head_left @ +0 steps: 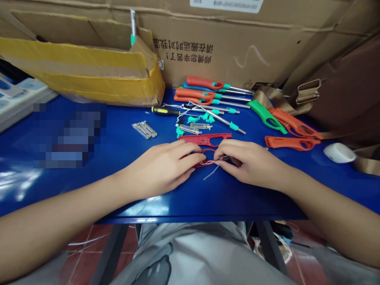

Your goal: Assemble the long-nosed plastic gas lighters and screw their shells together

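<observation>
My left hand (pixel 166 168) curls its fingers over a red lighter handle shell (pixel 202 164), pressing it on the blue tabletop; much of that shell is hidden. My right hand (pixel 247 161) pinches thin white wires (pixel 208 162) at the shell's right side. From beneath its fingertips a short clear tube (pixel 210 173) sticks out toward the front edge. Just behind both hands lies another red handle shell half (pixel 194 139), apart from the fingers. What else sits under my right fingers cannot be made out.
Behind are clear fuel tanks (pixel 145 129), teal parts, metal lighter tubes (pixel 224 120), a yellow-black screwdriver (pixel 164 111) and finished-looking orange lighters (pixel 204 82). Green (pixel 264 113) and orange shells (pixel 292 143) lie right. A taped carton (pixel 89 75) stands back left; a white object (pixel 339 152) lies far right.
</observation>
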Action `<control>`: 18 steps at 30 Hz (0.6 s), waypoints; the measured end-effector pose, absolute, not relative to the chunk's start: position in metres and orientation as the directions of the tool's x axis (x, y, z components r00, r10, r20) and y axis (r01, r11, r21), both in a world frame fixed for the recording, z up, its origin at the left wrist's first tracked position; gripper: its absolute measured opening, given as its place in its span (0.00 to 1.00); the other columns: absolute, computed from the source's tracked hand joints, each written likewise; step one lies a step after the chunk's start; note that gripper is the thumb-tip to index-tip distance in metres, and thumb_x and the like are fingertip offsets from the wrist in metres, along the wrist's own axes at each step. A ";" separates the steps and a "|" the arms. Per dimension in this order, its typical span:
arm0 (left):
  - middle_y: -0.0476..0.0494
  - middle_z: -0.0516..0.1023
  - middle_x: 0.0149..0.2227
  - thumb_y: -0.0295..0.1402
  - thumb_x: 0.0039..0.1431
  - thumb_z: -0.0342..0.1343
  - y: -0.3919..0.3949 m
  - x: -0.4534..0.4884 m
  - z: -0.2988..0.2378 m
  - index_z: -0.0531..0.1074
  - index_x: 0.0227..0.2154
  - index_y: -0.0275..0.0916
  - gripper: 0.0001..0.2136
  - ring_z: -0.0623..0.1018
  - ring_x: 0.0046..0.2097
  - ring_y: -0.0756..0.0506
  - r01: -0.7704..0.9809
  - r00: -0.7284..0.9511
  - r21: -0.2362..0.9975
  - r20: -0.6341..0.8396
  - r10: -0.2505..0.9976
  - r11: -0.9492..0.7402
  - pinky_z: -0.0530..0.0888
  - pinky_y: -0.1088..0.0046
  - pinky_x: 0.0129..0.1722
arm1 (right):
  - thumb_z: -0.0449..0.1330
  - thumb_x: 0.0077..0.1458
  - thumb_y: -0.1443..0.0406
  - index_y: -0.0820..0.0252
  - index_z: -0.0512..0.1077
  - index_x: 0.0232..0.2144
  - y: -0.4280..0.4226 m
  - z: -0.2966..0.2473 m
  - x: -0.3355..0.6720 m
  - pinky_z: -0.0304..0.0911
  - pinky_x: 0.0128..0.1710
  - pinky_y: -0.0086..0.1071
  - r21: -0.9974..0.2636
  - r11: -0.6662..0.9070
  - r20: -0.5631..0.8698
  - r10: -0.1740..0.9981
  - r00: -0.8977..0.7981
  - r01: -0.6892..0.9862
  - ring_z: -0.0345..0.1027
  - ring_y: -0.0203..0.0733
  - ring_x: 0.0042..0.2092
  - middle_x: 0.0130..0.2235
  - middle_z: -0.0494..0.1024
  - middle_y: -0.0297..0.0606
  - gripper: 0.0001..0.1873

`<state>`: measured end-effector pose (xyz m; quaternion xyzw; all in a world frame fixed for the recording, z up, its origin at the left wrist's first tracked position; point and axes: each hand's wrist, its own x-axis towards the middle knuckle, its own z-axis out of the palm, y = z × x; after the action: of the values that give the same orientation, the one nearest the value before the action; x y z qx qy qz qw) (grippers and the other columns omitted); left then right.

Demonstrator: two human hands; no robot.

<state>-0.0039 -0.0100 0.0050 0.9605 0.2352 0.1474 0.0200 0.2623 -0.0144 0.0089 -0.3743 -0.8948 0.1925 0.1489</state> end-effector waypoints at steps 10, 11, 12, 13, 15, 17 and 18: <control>0.40 0.74 0.57 0.29 0.70 0.50 -0.010 -0.004 0.004 0.75 0.55 0.41 0.15 0.77 0.53 0.40 0.439 0.857 0.107 0.251 0.451 -0.892 0.79 0.61 0.49 | 0.60 0.62 0.71 0.61 0.75 0.36 -0.013 0.007 0.260 0.60 0.32 0.29 -0.516 0.648 0.204 0.728 -0.654 0.560 0.63 0.32 0.30 0.37 0.75 0.36 0.03; 0.40 0.75 0.57 0.29 0.70 0.49 -0.010 -0.003 0.004 0.75 0.55 0.41 0.15 0.77 0.53 0.40 0.438 0.855 0.118 0.251 0.453 -0.891 0.79 0.61 0.49 | 0.61 0.62 0.71 0.61 0.75 0.36 -0.013 0.007 0.260 0.60 0.31 0.29 -0.531 0.641 0.203 0.731 -0.652 0.554 0.63 0.32 0.30 0.37 0.75 0.36 0.03; 0.41 0.75 0.57 0.29 0.71 0.49 -0.010 -0.003 0.004 0.75 0.54 0.41 0.15 0.76 0.53 0.40 0.437 0.854 0.133 0.250 0.456 -0.890 0.79 0.61 0.49 | 0.61 0.62 0.70 0.60 0.75 0.35 -0.012 0.007 0.260 0.60 0.31 0.29 -0.543 0.631 0.195 0.737 -0.647 0.554 0.63 0.32 0.30 0.37 0.75 0.36 0.03; 0.41 0.74 0.57 0.29 0.71 0.49 -0.010 -0.003 0.004 0.75 0.54 0.41 0.15 0.76 0.53 0.41 0.436 0.852 0.153 0.247 0.461 -0.887 0.78 0.62 0.50 | 0.61 0.62 0.70 0.60 0.75 0.35 -0.012 0.006 0.261 0.60 0.31 0.29 -0.553 0.617 0.183 0.745 -0.641 0.560 0.63 0.32 0.29 0.37 0.75 0.36 0.03; 0.42 0.74 0.57 0.29 0.71 0.49 -0.010 -0.002 0.003 0.75 0.54 0.41 0.14 0.76 0.53 0.41 0.434 0.848 0.195 0.242 0.472 -0.880 0.78 0.62 0.51 | 0.61 0.61 0.71 0.60 0.74 0.36 -0.012 0.006 0.261 0.61 0.31 0.30 -0.568 0.592 0.157 0.760 -0.630 0.572 0.62 0.32 0.29 0.37 0.75 0.36 0.03; 0.42 0.75 0.57 0.29 0.71 0.49 -0.009 -0.002 0.003 0.75 0.53 0.40 0.14 0.75 0.53 0.42 0.432 0.843 0.227 0.243 0.480 -0.873 0.77 0.63 0.51 | 0.61 0.60 0.71 0.59 0.74 0.36 -0.013 0.007 0.261 0.60 0.31 0.30 -0.580 0.575 0.139 0.768 -0.626 0.577 0.62 0.32 0.29 0.37 0.75 0.35 0.04; 0.42 0.75 0.57 0.29 0.71 0.49 -0.009 -0.003 0.003 0.75 0.52 0.40 0.13 0.75 0.53 0.42 0.430 0.841 0.238 0.244 0.482 -0.871 0.77 0.63 0.52 | 0.61 0.60 0.71 0.59 0.74 0.36 -0.013 0.007 0.261 0.60 0.31 0.30 -0.587 0.569 0.132 0.769 -0.626 0.576 0.62 0.32 0.29 0.37 0.75 0.35 0.04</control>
<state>-0.0025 -0.0094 0.0031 0.9556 0.2386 0.1494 0.0870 0.2614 -0.0128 0.0070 -0.3885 -0.8652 0.2536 0.1901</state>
